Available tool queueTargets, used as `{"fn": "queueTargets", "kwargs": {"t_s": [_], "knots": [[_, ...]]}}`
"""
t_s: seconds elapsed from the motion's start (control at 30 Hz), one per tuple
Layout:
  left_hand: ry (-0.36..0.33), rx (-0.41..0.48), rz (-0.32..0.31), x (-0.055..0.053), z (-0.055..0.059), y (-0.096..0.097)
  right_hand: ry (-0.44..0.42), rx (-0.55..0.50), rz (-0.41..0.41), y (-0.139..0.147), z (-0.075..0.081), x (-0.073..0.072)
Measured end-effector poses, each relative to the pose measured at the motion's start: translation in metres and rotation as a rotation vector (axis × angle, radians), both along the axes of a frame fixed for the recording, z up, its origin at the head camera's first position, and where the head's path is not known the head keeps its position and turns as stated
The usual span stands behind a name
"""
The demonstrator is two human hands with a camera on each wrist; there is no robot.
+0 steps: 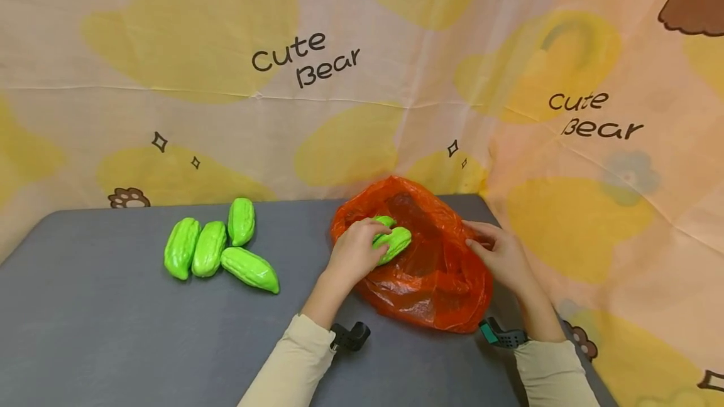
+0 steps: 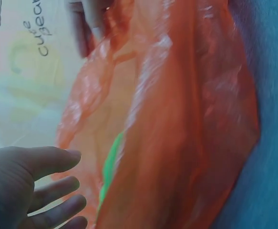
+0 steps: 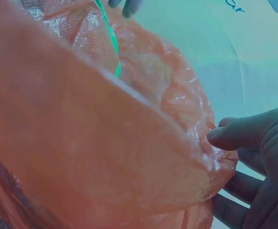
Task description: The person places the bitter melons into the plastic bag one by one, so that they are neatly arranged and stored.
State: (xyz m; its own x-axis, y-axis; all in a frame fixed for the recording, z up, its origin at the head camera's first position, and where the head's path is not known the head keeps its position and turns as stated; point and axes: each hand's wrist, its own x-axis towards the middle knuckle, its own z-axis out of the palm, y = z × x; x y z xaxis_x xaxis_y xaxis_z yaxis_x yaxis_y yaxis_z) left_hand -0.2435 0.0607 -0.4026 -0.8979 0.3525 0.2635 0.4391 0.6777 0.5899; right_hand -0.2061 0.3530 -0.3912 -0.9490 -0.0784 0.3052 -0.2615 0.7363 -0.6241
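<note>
An orange-red plastic bag (image 1: 432, 297) lies with its mouth open on the grey table. Two bright green, ridged bitter melons (image 1: 398, 242) show inside it, partly covered by my left hand (image 1: 355, 250). In the left wrist view that hand (image 2: 34, 188) has its fingers spread apart at the bag's mouth, with nothing between them. A green melon edge (image 2: 111, 164) peeks out from behind the plastic there. At the bag's right side my right hand (image 1: 502, 259) pinches the rim between thumb and fingers, seen closer in the right wrist view (image 3: 260, 162).
Several more bitter melons (image 1: 210, 249) lie grouped on the table (image 1: 113, 331) to the left of the bag. Behind and to the right hangs a printed cloth (image 1: 215, 112) that meets the table's edges.
</note>
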Motion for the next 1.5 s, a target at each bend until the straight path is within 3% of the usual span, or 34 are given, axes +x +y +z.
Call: {"fn": "queueTargets", "kwargs": {"t_s": [0.3,0.6,0.97,1.27,1.5], "knots": [[0.049,-0.004,0.027,0.005,0.019,-0.032,0.024,0.017,-0.002,0.004,0.0,0.002],[0.113,-0.103,0.067,0.015,0.029,-0.091,0.027,0.008,0.009,0.002,0.002,0.004],[0.065,-0.175,0.095,0.031,0.033,-0.152,0.04,0.056,0.014,-0.001,0.002,0.003],[0.063,-0.2,0.037,0.027,0.033,-0.176,0.067,0.072,-0.007,0.001,0.002,0.005],[-0.021,-0.237,-0.035,0.022,0.033,-0.193,0.099,0.081,-0.008,0.002,0.007,0.004]]}}
